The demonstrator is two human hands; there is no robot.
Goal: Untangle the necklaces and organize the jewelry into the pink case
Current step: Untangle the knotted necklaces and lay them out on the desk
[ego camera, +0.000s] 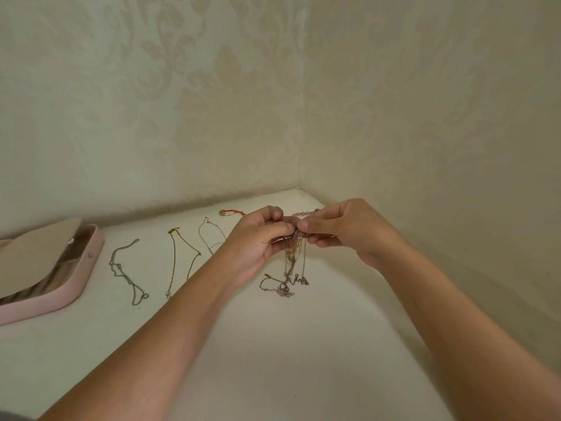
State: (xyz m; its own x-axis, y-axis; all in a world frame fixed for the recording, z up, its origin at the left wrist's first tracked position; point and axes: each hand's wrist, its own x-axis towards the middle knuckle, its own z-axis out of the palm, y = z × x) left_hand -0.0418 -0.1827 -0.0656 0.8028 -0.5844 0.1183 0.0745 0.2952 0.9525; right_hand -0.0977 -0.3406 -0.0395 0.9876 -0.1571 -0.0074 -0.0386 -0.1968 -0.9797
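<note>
I am in the untangling step. My left hand point(258, 238) and right hand point(343, 232) meet above the white tabletop point(273, 344), and each pinches the knotted bunch of thin dark metal chains point(292, 262) at its top between thumb and fingertips. The strands hang straight down from the pinch. Their lower loops and a small lettered pendant rest on the surface.

To the left, three pieces lie separated side by side: a chunky grey link chain point(127, 268), a fine gold chain point(179, 259) and a hair-thin wire-like chain point(212, 235). A red cord bracelet point(232, 212) and a pink beaded bracelet point(305, 213) lie by the wall.

The smooth, round-cornered pink case point(88, 268) sits open at the far left, well apart from my hands.

The next move, I judge, calls for small, gentle picking at the knot, since links this fine snag and tighten if pulled hard.
</note>
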